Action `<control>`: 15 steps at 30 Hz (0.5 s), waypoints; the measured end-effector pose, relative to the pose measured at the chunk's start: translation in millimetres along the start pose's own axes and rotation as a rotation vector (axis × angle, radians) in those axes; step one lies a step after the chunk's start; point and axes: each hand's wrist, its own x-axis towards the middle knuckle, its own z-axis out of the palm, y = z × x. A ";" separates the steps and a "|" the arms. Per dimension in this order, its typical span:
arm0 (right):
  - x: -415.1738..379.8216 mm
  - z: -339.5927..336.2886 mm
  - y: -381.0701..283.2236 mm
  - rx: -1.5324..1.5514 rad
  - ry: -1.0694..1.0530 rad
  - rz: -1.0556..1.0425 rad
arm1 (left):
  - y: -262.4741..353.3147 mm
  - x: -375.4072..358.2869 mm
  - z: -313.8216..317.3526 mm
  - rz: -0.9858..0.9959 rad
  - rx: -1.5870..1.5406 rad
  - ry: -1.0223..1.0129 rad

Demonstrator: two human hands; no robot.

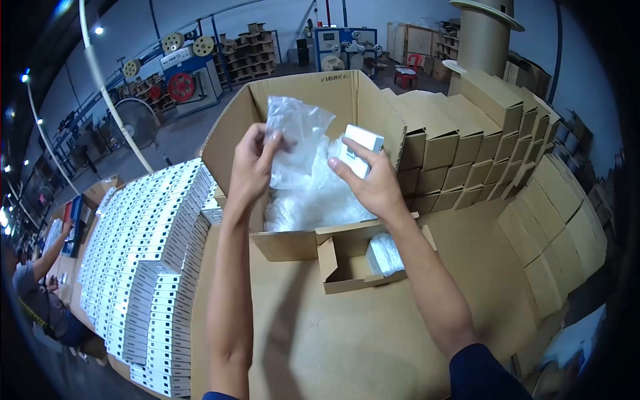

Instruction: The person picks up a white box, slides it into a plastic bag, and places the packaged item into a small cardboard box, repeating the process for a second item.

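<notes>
My left hand (pixel 257 157) pinches a clear plastic bag (pixel 297 130) by its edge, above a large open cardboard box (pixel 283 247). A small white box (pixel 363 138) is gripped between the thumb and fingers of my right hand (pixel 373 177), a little to the right of the bag. Below both hands, a heap of clear bubble wrap bags (pixel 313 203) lies inside the large box. In front of that box sits a small open brown carton (pixel 343 267), with a wrapped white item (pixel 385 255) at its right end. My right forearm hides part of this carton.
Stacked white boxes (pixel 143 233) fill the table's left side. Brown cartons (pixel 460 147) are piled at the right, with flattened cardboard (pixel 553 227) beside them. Another person (pixel 43 287) stands at far left. Machines (pixel 190 77) and a fan (pixel 133 123) stand behind.
</notes>
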 end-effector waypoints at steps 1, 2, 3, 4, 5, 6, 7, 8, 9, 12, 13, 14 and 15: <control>-5.0 1.4 2.2 0.078 -0.026 0.017 | 13.7 -19.3 6.1 0.000 -0.089 0.014; -16.6 -1.3 -10.3 0.227 -0.094 0.075 | 26.7 -39.4 12.5 -0.001 -0.178 0.027; -28.3 -3.9 -22.7 0.372 -0.154 0.144 | 36.9 -60.1 18.2 0.000 -0.132 0.028; -45.0 -2.9 -31.1 0.474 -0.161 0.150 | 46.7 -82.4 25.5 -0.003 -0.088 0.030; -59.5 2.9 -24.6 0.430 -0.062 0.109 | 59.1 -105.1 37.8 -0.040 -0.195 0.040; -75.2 7.3 -17.2 0.385 0.036 0.070 | 69.0 -126.7 50.4 -0.084 -0.236 0.078; -96.1 0.7 -28.5 0.413 0.057 0.048 | 76.4 -149.9 60.5 -0.145 -0.254 0.125; -114.7 -4.9 -32.0 0.462 0.055 0.055 | 82.5 -172.8 68.7 -0.205 -0.273 0.174; -134.3 -9.9 -37.4 0.567 0.080 0.103 | 87.3 -195.9 74.9 -0.246 -0.282 0.187; -196.5 -19.6 -38.4 0.532 0.189 0.204 | 95.4 -253.5 102.5 -0.305 -0.267 0.292; -215.3 -23.9 -37.0 0.460 0.225 0.229 | 96.8 -268.7 109.3 -0.314 -0.273 0.315; -231.4 -28.7 -37.0 0.436 0.221 0.228 | 99.9 -284.0 114.3 -0.325 -0.278 0.337; -244.4 -33.1 -36.9 0.416 0.220 0.223 | 103.5 -297.1 117.2 -0.348 -0.281 0.334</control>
